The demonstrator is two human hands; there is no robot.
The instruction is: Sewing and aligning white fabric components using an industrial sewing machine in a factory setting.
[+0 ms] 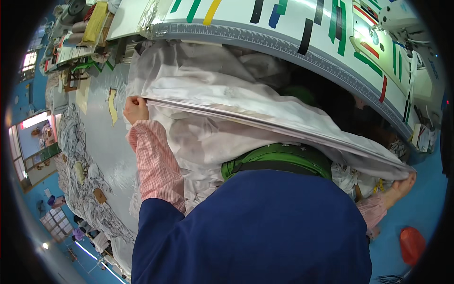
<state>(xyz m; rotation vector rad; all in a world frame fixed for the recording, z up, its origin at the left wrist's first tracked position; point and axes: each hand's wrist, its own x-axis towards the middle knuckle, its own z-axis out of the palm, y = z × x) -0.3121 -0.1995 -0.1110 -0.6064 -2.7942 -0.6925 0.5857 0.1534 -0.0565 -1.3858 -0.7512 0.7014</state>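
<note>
A long piece of thin white fabric (pixel 198 78) hangs across my lap below the worktable. Its straight, layered edge (pixel 265 124) is pulled taut between my hands, slanting down from left to right. My left hand (pixel 136 110) is closed in a pinch on the left end of this edge. Far to the right, my right hand (pixel 403 185) grips the other end, its fingers partly hidden by the cloth. More of the fabric drapes in loose folds on both sides of the edge.
The worktable's curved front edge carries a ruler strip (pixel 265 43), and coloured tape strips lie on its top. A sewing machine (pixel 402 21) stands at upper right. Grey cloth (pixel 78 142) is heaped at left. A red bag (pixel 412 245) lies on the blue floor at lower right.
</note>
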